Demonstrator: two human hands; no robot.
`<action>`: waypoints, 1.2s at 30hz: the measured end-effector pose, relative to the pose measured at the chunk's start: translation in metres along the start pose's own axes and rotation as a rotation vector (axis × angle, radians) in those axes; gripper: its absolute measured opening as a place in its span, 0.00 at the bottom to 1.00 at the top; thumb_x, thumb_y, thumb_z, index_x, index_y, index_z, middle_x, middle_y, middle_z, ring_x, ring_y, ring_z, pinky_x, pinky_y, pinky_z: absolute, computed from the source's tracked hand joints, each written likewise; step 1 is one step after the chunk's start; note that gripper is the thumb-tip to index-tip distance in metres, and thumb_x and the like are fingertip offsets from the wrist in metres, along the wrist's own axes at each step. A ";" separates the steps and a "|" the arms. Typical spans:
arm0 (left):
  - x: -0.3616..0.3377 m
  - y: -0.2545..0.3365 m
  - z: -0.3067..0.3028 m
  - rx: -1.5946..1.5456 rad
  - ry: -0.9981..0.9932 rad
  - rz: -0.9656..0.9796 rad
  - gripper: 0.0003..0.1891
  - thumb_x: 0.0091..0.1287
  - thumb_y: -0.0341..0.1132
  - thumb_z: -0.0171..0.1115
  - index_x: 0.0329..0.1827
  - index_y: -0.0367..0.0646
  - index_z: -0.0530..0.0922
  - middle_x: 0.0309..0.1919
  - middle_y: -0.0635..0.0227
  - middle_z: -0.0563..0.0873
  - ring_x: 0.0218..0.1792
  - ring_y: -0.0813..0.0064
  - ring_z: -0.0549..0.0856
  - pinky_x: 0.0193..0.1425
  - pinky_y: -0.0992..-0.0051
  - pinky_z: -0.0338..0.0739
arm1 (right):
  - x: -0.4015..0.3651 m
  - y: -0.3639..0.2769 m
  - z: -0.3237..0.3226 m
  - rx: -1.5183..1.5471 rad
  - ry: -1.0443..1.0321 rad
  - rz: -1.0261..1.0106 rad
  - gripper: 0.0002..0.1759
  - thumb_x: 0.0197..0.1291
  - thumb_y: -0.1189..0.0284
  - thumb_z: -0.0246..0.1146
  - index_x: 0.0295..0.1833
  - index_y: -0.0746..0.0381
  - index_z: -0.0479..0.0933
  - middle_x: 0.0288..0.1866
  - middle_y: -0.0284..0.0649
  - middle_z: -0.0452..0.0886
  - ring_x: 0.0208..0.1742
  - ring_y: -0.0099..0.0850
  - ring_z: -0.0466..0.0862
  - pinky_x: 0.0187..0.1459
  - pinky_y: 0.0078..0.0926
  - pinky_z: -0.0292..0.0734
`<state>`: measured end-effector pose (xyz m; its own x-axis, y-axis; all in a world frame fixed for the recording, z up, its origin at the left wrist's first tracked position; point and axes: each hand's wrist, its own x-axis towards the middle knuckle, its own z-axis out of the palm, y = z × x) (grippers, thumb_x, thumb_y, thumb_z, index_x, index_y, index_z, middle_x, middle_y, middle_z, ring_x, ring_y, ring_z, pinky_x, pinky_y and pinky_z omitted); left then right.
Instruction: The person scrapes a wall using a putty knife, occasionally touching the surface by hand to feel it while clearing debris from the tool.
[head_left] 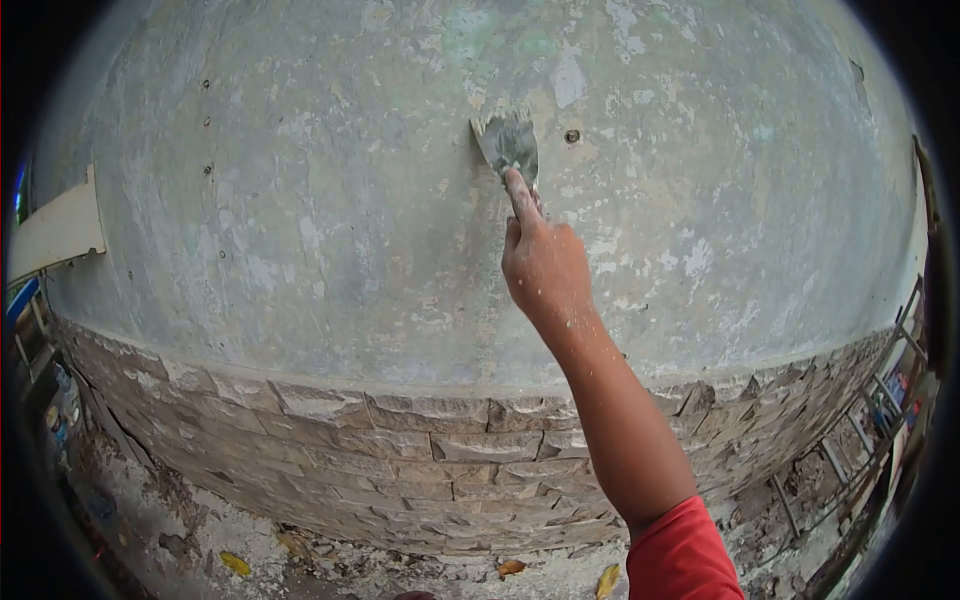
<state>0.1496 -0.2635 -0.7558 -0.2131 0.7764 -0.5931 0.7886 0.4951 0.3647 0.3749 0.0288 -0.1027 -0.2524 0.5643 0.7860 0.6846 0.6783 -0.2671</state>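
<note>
My right hand (545,255) is closed round the handle of a putty knife (511,145), with the index finger stretched along toward the blade. The blade points upward, and its wide edge lies against the painted wall (350,220). Grey smears coat the metal, and pale specks dot my hand and forearm. Around the blade the wall is patchy, with worn grey-green paint and whitish flaked spots. A small dark hole (572,136) sits just right of the blade. My left hand is out of view.
Rough stone cladding (460,447) covers the wall's lower part. A pale board (60,232) juts out at the left. At the right leans a metal ladder (835,462). Debris and yellow leaves (235,563) lie on the ground along the wall's foot.
</note>
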 end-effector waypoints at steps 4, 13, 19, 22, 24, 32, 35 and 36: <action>0.001 -0.045 -0.022 0.048 -0.014 -0.004 0.33 0.71 0.57 0.52 0.67 0.39 0.71 0.62 0.51 0.78 0.61 0.57 0.78 0.61 0.56 0.73 | 0.025 -0.021 -0.007 -0.019 0.131 -0.032 0.27 0.66 0.72 0.52 0.72 0.54 0.64 0.31 0.59 0.82 0.27 0.54 0.82 0.31 0.49 0.78; 0.022 -0.115 -0.058 0.128 -0.071 0.060 0.33 0.70 0.58 0.51 0.68 0.39 0.70 0.62 0.51 0.78 0.61 0.57 0.78 0.61 0.56 0.72 | 0.021 -0.053 -0.005 -0.051 0.157 0.143 0.27 0.65 0.73 0.53 0.70 0.52 0.68 0.34 0.61 0.82 0.31 0.54 0.83 0.34 0.48 0.76; 0.035 -0.152 -0.078 0.214 -0.124 0.120 0.34 0.70 0.58 0.51 0.68 0.38 0.70 0.62 0.51 0.78 0.61 0.57 0.78 0.62 0.55 0.72 | -0.039 -0.042 0.026 -0.013 0.071 0.235 0.27 0.65 0.73 0.55 0.71 0.50 0.68 0.38 0.65 0.80 0.39 0.57 0.83 0.40 0.46 0.76; 0.053 -0.144 -0.078 0.234 -0.132 0.171 0.34 0.70 0.59 0.51 0.68 0.38 0.70 0.62 0.51 0.78 0.61 0.57 0.78 0.62 0.55 0.72 | -0.050 -0.035 0.034 0.012 0.075 0.262 0.27 0.65 0.73 0.54 0.71 0.50 0.67 0.40 0.65 0.80 0.41 0.58 0.83 0.42 0.47 0.76; 0.057 -0.138 -0.088 0.251 -0.128 0.185 0.34 0.70 0.59 0.51 0.68 0.38 0.70 0.62 0.51 0.78 0.61 0.57 0.78 0.62 0.55 0.72 | -0.020 -0.032 0.022 -0.037 0.190 0.161 0.27 0.66 0.71 0.53 0.71 0.53 0.66 0.33 0.62 0.81 0.35 0.59 0.82 0.40 0.50 0.77; 0.060 -0.111 -0.080 0.237 -0.099 0.171 0.35 0.70 0.60 0.51 0.68 0.38 0.70 0.62 0.50 0.77 0.62 0.57 0.78 0.62 0.55 0.72 | -0.029 -0.029 0.023 -0.034 0.094 0.166 0.28 0.67 0.73 0.52 0.73 0.53 0.63 0.34 0.62 0.82 0.25 0.50 0.83 0.31 0.43 0.77; 0.050 -0.095 -0.063 0.225 -0.096 0.145 0.35 0.70 0.60 0.51 0.68 0.38 0.70 0.62 0.50 0.77 0.62 0.56 0.78 0.62 0.55 0.72 | -0.086 -0.012 0.068 -0.079 0.016 0.123 0.35 0.66 0.74 0.53 0.77 0.50 0.54 0.38 0.58 0.84 0.24 0.49 0.82 0.29 0.42 0.79; 0.047 -0.093 -0.057 0.220 -0.089 0.126 0.35 0.70 0.60 0.51 0.68 0.38 0.70 0.62 0.50 0.77 0.62 0.56 0.78 0.62 0.55 0.72 | -0.081 -0.015 0.062 -0.085 -0.032 0.158 0.34 0.66 0.74 0.53 0.77 0.50 0.55 0.34 0.58 0.83 0.23 0.50 0.82 0.27 0.42 0.78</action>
<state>0.0336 -0.2506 -0.7762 -0.0616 0.7846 -0.6169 0.9143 0.2923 0.2805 0.3424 0.0020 -0.1964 -0.1574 0.6762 0.7197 0.7726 0.5382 -0.3368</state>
